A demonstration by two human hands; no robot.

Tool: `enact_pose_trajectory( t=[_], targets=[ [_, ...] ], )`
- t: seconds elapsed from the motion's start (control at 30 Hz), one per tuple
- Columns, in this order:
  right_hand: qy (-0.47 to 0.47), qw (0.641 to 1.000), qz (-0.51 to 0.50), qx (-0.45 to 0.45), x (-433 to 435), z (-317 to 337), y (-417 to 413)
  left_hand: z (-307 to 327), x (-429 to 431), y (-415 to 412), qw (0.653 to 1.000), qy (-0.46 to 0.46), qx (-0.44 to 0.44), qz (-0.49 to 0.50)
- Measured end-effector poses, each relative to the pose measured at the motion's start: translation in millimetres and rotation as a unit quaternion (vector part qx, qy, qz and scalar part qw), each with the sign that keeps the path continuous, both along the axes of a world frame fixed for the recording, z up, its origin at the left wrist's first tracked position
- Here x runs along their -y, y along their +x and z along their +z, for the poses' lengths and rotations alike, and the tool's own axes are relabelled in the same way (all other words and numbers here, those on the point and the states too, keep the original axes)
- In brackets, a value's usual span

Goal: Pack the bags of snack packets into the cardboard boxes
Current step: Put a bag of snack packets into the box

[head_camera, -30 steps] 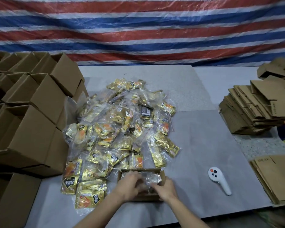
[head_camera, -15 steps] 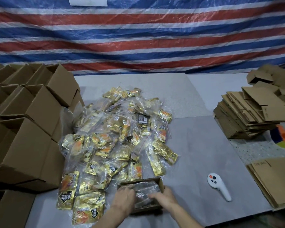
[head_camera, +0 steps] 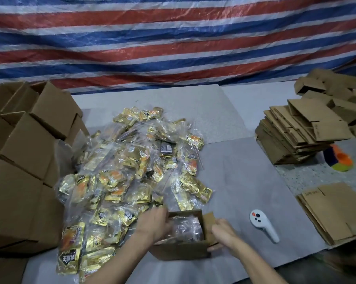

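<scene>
Here the box [head_camera: 181,245] sits at the worktop's [head_camera: 244,181] near edge, bag [head_camera: 184,227] inside. Left hand [head_camera: 155,224] presses it down; right hand [head_camera: 224,235] grips the box wall, likely steadying it. Pile [head_camera: 127,171] lies close behind.

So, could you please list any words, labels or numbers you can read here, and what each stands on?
Nothing reads with certainty.
Snack packets: bold black characters, too blurred to read.
Dark label in the pile: too small.
Flat cardboard sheet: a faint stamp near its top edge, illegible.
Folded box stack: a faint stamp, illegible.
</scene>
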State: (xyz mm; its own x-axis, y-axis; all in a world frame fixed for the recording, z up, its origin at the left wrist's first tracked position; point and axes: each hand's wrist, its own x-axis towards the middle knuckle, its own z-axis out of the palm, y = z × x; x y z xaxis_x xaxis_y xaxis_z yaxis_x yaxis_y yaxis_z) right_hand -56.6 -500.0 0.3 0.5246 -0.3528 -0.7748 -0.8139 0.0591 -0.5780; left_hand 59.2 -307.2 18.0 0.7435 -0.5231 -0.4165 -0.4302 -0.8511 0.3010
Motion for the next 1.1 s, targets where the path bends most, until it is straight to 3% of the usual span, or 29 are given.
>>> enact_pose_trajectory(
  t=[0.23, 0.4, 0.47, 0.57, 0.63, 0.7, 0.77, 0.9, 1.03, 1.1],
  targets=[
    [0.018, 0.997, -0.059, 0.042, 114.2, 47.5, 42.7, 47.9, 95.5, 62.0, 0.996, -0.086, -0.005, -0.008],
    [0.026, 0.974, -0.197, 0.107, 190.3, 54.3, 105.1, 60.9, 186.3, 109.5, 0.978, -0.161, 0.132, 0.011],
    [0.026, 0.954, -0.269, 0.128, 204.7, 44.7, 136.9, 58.8, 222.6, 132.4, 0.97, -0.193, 0.138, 0.048],
    [0.036, 0.911, -0.385, 0.142, 216.7, 15.4, 183.1, 52.6, 274.2, 169.8, 0.945, -0.264, 0.07, 0.179],
    [0.044, 0.889, -0.433, 0.141, 221.2, -8.5, 208.4, 43.1, 305.0, 194.0, 0.915, -0.271, -0.052, 0.296],
    [0.035, 0.881, -0.455, 0.125, 226.2, -31.3, 229.0, 26.6, 331.8, 211.6, 0.893, -0.259, -0.164, 0.329],
    [0.042, 0.869, -0.481, 0.11, 233.3, -51.7, 244.7, 4.7, 355.6, 223.0, 0.886, -0.257, -0.216, 0.32],
    [0.035, 0.866, -0.487, 0.109, 244.3, -85.4, 272.2, -40.2, 391.2, 235.6, 0.884, -0.26, -0.24, 0.304],
    [-0.011, 0.839, -0.531, 0.121, 255.3, -96.6, 295.5, -66.6, 410.0, 247.3, 0.874, -0.306, -0.203, 0.319],
    [-0.021, 0.843, -0.522, 0.126, 263.5, -98.4, 305.2, -69.9, 418.2, 253.9, 0.876, -0.32, -0.193, 0.304]
  ],
)
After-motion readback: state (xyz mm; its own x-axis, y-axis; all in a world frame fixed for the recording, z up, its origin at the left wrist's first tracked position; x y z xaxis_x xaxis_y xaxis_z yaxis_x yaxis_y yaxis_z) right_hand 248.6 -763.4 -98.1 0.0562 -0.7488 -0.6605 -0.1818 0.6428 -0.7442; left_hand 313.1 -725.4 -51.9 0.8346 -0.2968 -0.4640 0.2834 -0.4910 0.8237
